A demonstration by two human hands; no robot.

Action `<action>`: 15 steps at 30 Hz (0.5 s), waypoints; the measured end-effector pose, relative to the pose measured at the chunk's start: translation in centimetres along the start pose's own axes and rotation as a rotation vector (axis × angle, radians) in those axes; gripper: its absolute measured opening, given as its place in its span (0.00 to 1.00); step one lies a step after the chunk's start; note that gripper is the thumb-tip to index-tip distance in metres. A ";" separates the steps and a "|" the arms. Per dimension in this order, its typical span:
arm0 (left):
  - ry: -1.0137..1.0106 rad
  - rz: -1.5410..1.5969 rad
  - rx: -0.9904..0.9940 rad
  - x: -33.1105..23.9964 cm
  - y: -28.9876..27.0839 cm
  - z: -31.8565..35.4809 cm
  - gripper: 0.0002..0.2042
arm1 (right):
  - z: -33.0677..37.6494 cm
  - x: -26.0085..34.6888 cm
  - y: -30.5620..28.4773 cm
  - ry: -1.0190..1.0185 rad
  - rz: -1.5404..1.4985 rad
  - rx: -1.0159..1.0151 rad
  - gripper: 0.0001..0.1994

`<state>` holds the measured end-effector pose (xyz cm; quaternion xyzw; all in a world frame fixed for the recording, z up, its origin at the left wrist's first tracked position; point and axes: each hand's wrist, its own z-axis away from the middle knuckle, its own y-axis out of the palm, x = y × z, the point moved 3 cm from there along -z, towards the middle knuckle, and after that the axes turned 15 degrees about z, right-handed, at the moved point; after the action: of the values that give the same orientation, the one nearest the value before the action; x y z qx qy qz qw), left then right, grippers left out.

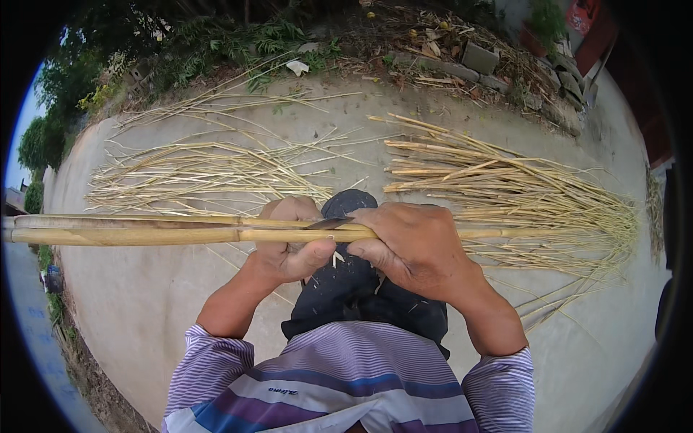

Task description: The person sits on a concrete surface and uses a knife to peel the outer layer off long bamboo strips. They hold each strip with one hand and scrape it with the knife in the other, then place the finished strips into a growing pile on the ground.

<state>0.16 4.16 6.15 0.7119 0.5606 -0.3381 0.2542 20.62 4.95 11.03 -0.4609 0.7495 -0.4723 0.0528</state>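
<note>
One bamboo pole (144, 231) is held across the view, running from 9 o'clock to approx. 3 o'clock, over the person's knee. It shows as two long halves lying together w/ a dark seam between them. One dark blade (328, 223) is set into the pole near centre, its tip pointing toward 9 o'clock.

Two hands are in view. The left hand (289, 249) is wrapped round the pole from below at centre, thumb across the front; its grip is closed on the pole. The right hand (415, 245) is closed over the pole just to the 3 o'clock side, at the blade's butt end; whether the blade's handle is also inside that grip cannot be told.

On the concrete ground (144, 303), three spreads of split bamboo strips are counted: one bundle (202, 177) at 10 o'clock, one thicker pile (505, 191) at 2 o'clock, and one thin scatter (216, 101) at 11 o'clock, well apart from the hands. Individual strips are too many & too fine to count. Rubble and greenery line the 12 o'clock edge.
</note>
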 end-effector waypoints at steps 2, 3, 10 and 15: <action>0.052 0.021 -0.062 -1.2 -2.1 -0.5 0.20 | 1.3 -2.3 -0.7 0.035 -0.019 0.044 0.11; 0.048 0.060 -0.176 -2.1 -3.6 -0.5 0.22 | 1.9 -3.1 -1.0 0.057 -0.026 0.069 0.11; 0.136 0.095 -0.201 -0.6 0.5 0.5 0.19 | -0.3 0.2 0.1 0.077 -0.066 0.082 0.12; 0.112 0.027 -0.200 -2.5 -3.4 0.1 0.21 | 1.1 -1.6 -0.3 0.073 -0.053 0.101 0.12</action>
<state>-3.51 3.38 8.05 0.7083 0.5952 -0.2366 0.2969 22.32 5.33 10.11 -0.4596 0.7137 -0.5273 0.0363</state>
